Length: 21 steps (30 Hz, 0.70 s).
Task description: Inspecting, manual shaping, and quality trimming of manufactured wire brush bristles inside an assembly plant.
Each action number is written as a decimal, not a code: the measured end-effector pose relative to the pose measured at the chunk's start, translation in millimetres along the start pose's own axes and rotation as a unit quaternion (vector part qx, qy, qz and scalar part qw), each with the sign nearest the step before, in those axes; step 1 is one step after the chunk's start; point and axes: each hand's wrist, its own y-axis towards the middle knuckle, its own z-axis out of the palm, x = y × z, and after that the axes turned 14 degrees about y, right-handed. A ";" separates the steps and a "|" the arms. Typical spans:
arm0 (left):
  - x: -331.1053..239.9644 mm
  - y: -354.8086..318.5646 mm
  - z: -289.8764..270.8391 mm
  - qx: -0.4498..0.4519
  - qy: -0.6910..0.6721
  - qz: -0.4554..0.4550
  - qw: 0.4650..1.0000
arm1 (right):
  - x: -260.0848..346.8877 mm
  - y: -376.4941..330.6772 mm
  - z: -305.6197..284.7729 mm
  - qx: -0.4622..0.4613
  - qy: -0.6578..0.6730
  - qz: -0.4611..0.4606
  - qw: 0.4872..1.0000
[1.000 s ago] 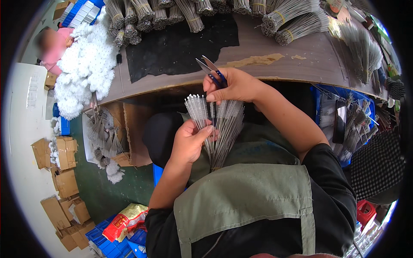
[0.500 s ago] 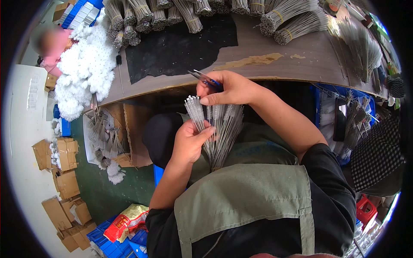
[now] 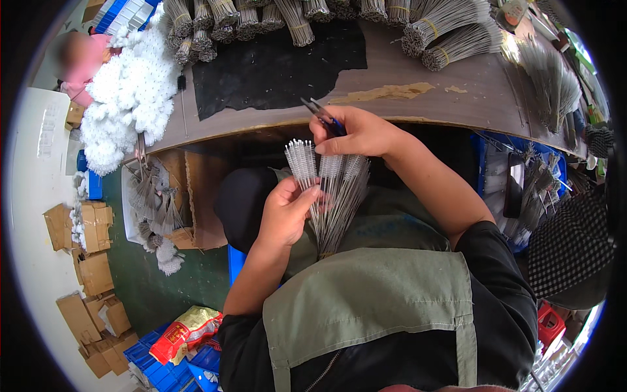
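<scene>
Left hand (image 3: 284,212) is closed around a fan of thin wire brushes with small white bristle tips (image 3: 326,196), in the middle of the frame just below the brown table edge (image 3: 418,111). Right hand (image 3: 359,134) pinches small blue-handled scissors (image 3: 321,114) just above the brush tips. These brushes look light, bendy and easy to spill, so holding them tight low on the wires seems best.

Bundled brushes (image 3: 450,29) along worktop (image 3: 405,72) far edge, mat (image 3: 274,65) before them, fluffy heap (image 3: 127,104) at left; cardboard boxes (image 3: 88,261), perhaps flattened, on floor (image 3: 29,261) below-left.
</scene>
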 end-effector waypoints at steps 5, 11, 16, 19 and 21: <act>2.4 2.1 -0.5 0.006 0.008 0.017 1.000 | 2.3 1.1 -0.9 0.022 -0.032 -0.011 0.999; -2.1 2.2 3.0 -0.006 0.004 -0.003 1.000 | -0.2 -0.6 -3.8 0.020 -0.019 -0.010 1.000; -2.0 3.3 3.3 -0.013 -0.001 -0.007 1.000 | 3.2 0.0 -6.9 0.037 -0.031 0.030 0.998; -0.8 4.3 3.0 -0.015 -0.010 -0.017 1.000 | 2.1 1.3 -1.8 0.004 -0.042 0.020 0.999; 1.8 5.0 1.9 -0.009 -0.031 -0.004 0.999 | 4.0 1.5 0.1 -0.037 -0.025 -0.010 0.999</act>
